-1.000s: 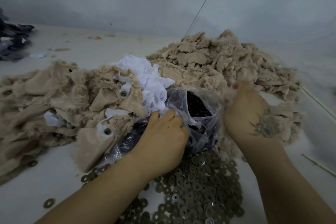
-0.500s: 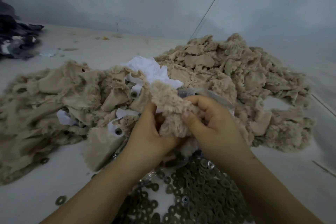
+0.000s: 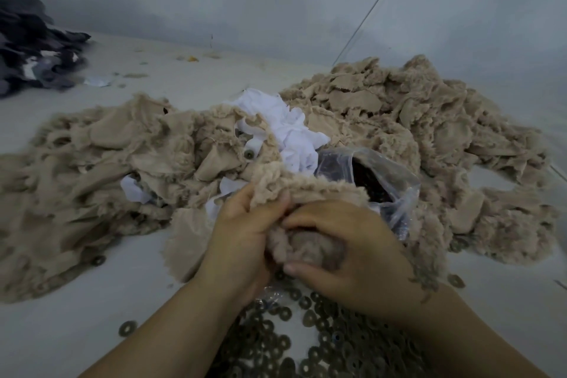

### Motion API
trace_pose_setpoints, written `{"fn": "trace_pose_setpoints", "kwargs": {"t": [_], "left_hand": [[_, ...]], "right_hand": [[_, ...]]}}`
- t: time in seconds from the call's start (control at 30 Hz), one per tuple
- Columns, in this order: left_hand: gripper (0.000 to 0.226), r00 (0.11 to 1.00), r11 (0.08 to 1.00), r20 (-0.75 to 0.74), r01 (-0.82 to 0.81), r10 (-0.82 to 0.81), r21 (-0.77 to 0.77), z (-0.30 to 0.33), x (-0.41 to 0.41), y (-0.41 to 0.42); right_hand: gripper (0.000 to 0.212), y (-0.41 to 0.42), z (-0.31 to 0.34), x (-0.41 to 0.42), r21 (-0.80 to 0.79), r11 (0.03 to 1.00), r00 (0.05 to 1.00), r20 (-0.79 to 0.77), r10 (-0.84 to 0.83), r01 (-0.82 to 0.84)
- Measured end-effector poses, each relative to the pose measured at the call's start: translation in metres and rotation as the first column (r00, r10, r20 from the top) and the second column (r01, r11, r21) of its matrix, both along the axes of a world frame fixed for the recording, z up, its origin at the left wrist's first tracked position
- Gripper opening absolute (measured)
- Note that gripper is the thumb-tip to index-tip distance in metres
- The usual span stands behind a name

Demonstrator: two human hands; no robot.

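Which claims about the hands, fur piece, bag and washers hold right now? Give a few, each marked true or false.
1. The left hand and right hand both grip the beige fur piece. True.
2. The plastic bag lies left of the left hand. False: it lies behind the right hand.
3. Metal washers lie on the table by the wrists. True.
4. The white cloth lies on the washers. False: it sits among the fur piles, behind the hands.
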State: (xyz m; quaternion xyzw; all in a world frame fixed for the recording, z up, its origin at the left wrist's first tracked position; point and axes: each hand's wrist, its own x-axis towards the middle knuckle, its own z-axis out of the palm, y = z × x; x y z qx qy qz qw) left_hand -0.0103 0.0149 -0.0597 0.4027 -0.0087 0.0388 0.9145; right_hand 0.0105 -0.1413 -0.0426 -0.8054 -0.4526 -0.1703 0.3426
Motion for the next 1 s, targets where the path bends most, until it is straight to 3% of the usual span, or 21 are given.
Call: {"fn": "trace_pose_setpoints", "kwargs": {"t": [0.07, 0.13, 0.23, 0.3, 0.37, 0.43, 0.5, 0.6, 0.7, 0.8, 0.9, 1.0], "left_hand": [[0.035, 0.999, 0.993, -0.053, -0.001, -0.006, -0.117, 0.002, 0.003, 0.004], [0.043, 0.995, 0.975, -0.077, 0.046, -0.064, -0.217, 0.006, 0.005, 0.006], [0.051, 0.984, 0.944, -0.089, 0.118, -0.152, -0.307, 0.007, 0.005, 0.005], [0.052, 0.974, 0.918, -0.069, 0.177, -0.215, -0.356, 0.006, 0.003, 0.005], [0.049, 0.970, 0.908, -0.046, 0.208, -0.240, -0.363, 0.006, 0.001, 0.005], [0.043, 0.978, 0.932, -0.042, 0.180, -0.203, -0.314, 0.006, 0.001, 0.004], [0.032, 0.994, 0.983, -0.071, 0.074, -0.087, -0.165, 0.004, 0.003, 0.003], [0.043, 0.992, 0.991, -0.097, -0.072, 0.083, 0.110, -0.003, 0.006, 0.002], [0.049, 0.996, 0.969, -0.059, -0.055, 0.071, 0.241, -0.009, 0.007, 0.003], [0.052, 0.986, 0.843, -0.026, -0.129, 0.167, 0.523, -0.016, 0.008, 0.006], [0.050, 0.985, 0.658, 0.098, -0.166, 0.138, 0.735, -0.019, 0.007, 0.007], [0.062, 0.919, 0.301, 0.395, -0.377, 0.002, 0.876, -0.018, 0.003, 0.008]], "right_hand": [[0.011, -0.001, 0.002, -0.002, 0.218, 0.972, 0.995, -0.059, -0.078, 0.089], [0.015, -0.001, 0.005, -0.002, 0.323, 0.890, 0.944, -0.179, -0.276, 0.322], [0.053, -0.002, 0.003, 0.005, 0.062, 0.827, 0.768, -0.416, -0.487, 0.559], [0.056, 0.000, 0.002, 0.007, -0.008, 0.851, 0.698, -0.568, -0.436, 0.525], [0.053, 0.002, 0.002, 0.005, 0.082, 0.894, 0.622, -0.745, -0.239, 0.441], [0.035, 0.002, 0.001, 0.003, 0.201, 0.870, 0.556, -0.826, -0.097, 0.450], [0.038, 0.001, -0.001, 0.005, 0.271, 0.823, 0.568, -0.820, -0.074, 0.499], [0.038, -0.001, 0.000, 0.009, 0.367, 0.748, 0.599, -0.799, -0.051, 0.553], [0.042, -0.004, -0.001, 0.010, 0.418, 0.732, 0.631, -0.775, -0.021, 0.538], [0.033, -0.006, -0.004, 0.013, 0.409, 0.757, 0.634, -0.773, -0.009, 0.509], [0.033, -0.007, 0.000, 0.012, 0.382, 0.758, 0.557, -0.830, 0.029, 0.528], [0.033, -0.005, 0.002, 0.012, 0.355, 0.739, 0.412, -0.904, 0.115, 0.572]]}}
